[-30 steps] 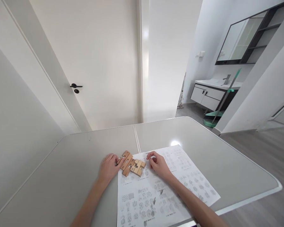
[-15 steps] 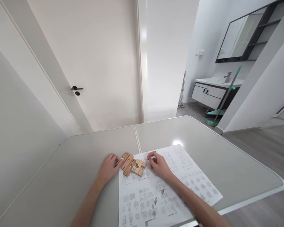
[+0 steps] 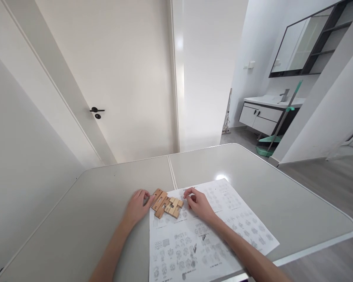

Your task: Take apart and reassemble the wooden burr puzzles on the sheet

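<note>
Flat wooden puzzle pieces lie together near the middle of the table: reddish-brown pieces (image 3: 160, 201) on the left, with notches and a slot, joined to paler pieces (image 3: 174, 206) on the right. My left hand (image 3: 138, 205) is at their left edge, its thumb and forefinger closed at the upper-left brown piece; the fingertips partly hide the grip. To the right of the pale pieces, my right hand (image 3: 198, 203) rests on the printed sheet (image 3: 206, 244). Its fingers are loosely curled, thumb apart from forefinger, and nothing shows in them. The pieces partly cover the sheet's upper-left corner.
The grey table (image 3: 85, 219) has a seam (image 3: 172, 172) across it and a pale rim. Behind it stands a closed door with a black handle (image 3: 97, 110). At the right are a washbasin cabinet (image 3: 261, 115), a mirror and a green broom and dustpan (image 3: 264, 152).
At the upper-left brown piece, a notch beside my left fingers looks filled now. My right hand has hardly moved. The whole view has shifted slightly.
</note>
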A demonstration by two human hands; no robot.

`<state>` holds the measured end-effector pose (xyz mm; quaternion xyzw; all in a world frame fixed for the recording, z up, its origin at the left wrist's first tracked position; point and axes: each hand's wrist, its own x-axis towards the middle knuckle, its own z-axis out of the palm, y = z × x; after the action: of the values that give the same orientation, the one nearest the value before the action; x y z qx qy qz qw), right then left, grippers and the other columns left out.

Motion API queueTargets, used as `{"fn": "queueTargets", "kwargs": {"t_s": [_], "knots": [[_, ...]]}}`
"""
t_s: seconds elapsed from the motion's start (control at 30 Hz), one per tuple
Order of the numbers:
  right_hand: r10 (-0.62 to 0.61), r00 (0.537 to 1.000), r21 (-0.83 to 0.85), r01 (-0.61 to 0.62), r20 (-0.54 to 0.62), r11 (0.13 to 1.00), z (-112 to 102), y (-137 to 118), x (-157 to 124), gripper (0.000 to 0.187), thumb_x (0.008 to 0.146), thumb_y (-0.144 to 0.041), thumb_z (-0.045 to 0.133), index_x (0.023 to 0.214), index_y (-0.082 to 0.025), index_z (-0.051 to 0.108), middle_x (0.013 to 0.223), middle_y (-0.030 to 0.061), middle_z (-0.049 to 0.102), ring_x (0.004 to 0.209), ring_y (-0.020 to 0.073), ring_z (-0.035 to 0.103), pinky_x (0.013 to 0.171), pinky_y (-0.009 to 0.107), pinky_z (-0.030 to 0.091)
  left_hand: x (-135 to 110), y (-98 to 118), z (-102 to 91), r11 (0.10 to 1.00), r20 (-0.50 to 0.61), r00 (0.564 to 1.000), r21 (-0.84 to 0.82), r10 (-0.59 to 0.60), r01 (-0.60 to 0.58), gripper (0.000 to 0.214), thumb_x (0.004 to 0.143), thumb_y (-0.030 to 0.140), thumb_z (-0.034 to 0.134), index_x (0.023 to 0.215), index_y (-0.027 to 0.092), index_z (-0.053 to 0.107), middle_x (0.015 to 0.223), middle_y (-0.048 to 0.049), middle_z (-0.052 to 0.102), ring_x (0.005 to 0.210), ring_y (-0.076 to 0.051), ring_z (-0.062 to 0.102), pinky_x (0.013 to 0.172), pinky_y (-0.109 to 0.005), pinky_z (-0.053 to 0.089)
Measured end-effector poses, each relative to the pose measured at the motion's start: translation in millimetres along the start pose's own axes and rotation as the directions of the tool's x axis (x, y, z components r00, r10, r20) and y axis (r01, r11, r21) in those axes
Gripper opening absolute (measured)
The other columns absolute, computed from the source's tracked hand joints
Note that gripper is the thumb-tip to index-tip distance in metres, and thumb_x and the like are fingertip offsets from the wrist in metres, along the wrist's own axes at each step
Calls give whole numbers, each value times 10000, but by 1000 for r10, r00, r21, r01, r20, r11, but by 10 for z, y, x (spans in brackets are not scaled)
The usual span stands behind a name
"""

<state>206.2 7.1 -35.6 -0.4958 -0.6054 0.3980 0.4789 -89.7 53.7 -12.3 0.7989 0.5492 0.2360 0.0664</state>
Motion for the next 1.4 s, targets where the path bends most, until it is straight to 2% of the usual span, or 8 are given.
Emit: {"fn": "queueTargets", "kwargs": {"t_s": [0.13,0.27,0.37,0.5,0.7,0.87,1.03,1.4], "knots": [[7,1000,2,-7,-4,1000,-2,1,-2,132,893,-297,487,888,-216,592,843,4,679,520,127,580,522,245,395,-2,-5,27,999,-60,998,-28,14,-15,244,1005,377,433,918,214,594,926,-61,655,908,-236,617,868,-394,500],[4,1000,-5,-4,-2,1000,3,22,2,130,893,-291,489,895,-216,595,737,-17,650,520,140,582,538,250,403,-8,50,29,997,-102,992,2,73,-73,222,980,391,505,914,220,630,955,-56,640,974,-244,595,934,-415,479],[1,1000,-11,-1,-1,1000,8,27,7,131,896,-291,487,898,-218,597,660,-35,613,515,149,577,542,251,402,5,117,-13,997,-63,995,22,73,-72,235,919,460,607,925,237,682,1002,-59,617,1037,-259,571,966,-424,470],[-13,1000,-25,13,-6,1000,10,11,16,128,890,-286,487,885,-218,596,640,-39,603,516,149,574,544,250,398,61,231,-117,998,57,998,56,19,-22,355,765,575,742,888,243,721,1087,-73,599,1109,-298,531,978,-443,465],[-12,1000,-29,12,1,1000,9,-4,15,132,889,-303,485,886,-219,587,656,-30,624,511,151,576,536,251,399,191,459,-203,987,157,986,155,-61,37,415,646,609,789,733,213,701,1093,-112,620,1146,-358,509,977,-476,454],[-19,1000,-30,19,3,999,5,-11,4,146,897,-313,481,895,-217,591,697,-18,643,527,154,586,550,258,413,259,626,-186,964,167,985,266,-49,3,333,627,507,787,605,214,630,1034,-140,645,1097,-382,528,942,-487,456],[-9,1000,-55,10,11,998,-1,-32,5,163,902,-333,470,889,-223,589,678,-21,625,531,162,589,559,264,420,275,698,-134,937,147,989,345,-8,-44,284,602,448,784,566,224,614,963,-149,658,1055,-402,536,891,-503,458],[-43,999,-75,45,28,996,1,-31,-18,130,896,-264,475,902,-221,598,623,-39,612,526,157,567,556,255,409,306,676,-160,953,171,985,298,-5,-47,320,572,486,791,638,223,621,973,-153,676,1046,-402,556,888,-501,449]]}}
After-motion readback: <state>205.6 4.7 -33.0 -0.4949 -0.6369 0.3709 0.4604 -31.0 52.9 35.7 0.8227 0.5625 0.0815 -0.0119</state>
